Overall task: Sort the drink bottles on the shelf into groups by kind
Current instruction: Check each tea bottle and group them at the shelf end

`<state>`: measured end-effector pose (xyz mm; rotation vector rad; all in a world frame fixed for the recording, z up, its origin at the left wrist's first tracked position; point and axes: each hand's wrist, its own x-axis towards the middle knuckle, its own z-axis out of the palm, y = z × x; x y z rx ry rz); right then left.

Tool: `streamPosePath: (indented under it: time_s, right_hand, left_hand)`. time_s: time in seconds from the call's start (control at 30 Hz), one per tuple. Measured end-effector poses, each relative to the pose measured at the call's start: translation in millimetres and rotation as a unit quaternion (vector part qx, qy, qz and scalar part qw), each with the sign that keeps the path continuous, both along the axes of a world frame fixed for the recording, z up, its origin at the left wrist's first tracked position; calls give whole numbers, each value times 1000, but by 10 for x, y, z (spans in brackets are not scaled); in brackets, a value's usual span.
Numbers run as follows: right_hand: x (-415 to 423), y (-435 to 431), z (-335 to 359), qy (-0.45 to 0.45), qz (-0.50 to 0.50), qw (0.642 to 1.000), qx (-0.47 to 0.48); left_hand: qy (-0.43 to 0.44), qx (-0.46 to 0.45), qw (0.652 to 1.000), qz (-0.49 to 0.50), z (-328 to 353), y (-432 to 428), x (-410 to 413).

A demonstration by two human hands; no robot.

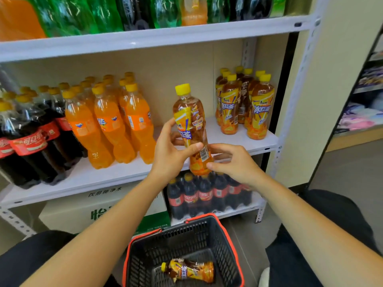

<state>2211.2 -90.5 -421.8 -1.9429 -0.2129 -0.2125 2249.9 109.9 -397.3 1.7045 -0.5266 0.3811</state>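
Right of the cola bottles (31, 141) and orange soda bottles (112, 125), with left hand (172, 156) wrapped round the iced tea bottle (189, 119) and right hand (236, 162) pinching its base, hold it upright over the shelf (238, 139) edge; best set down beside the iced tea group (244, 106) without knocking neighbours.

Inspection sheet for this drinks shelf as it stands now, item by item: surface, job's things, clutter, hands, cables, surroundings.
Surface: white middle shelf, with a bare gap between the sodas and the teas.
Job's things: cola bottles left; orange soda bottles centre; iced tea group right; held iced tea bottle cap up in front of the gap.
Clutter: basket below, with a spare iced tea bottle lying inside.
Grippers: left hand grips the held bottle's middle; right hand pinches its base.
Cables: nothing seen.
Surroundings: green bottles on the upper shelf; cardboard box and cola pack beneath.
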Motion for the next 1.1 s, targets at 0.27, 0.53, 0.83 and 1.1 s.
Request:
streamPosePath:
  time_s: [0.27,0.53,0.83,1.1]
  right_hand:
    - [639,-957,-8,-16,-324,946,25]
    - [1193,-1272,-120,-25,-321,947,6]
    - [1262,-1266,-332,-60,-328,943,5]
    - [1122,-1189,-375,-72,-366,927,-37]
  left_hand:
    - [46,35,998,-18,-127,-717,678]
    - [31,28,999,-15,-244,-1431,1180]
    - [39,96,993,-48,-448,-1519,1396]
    - [92,149,971,-164,-526,-1508,1519]
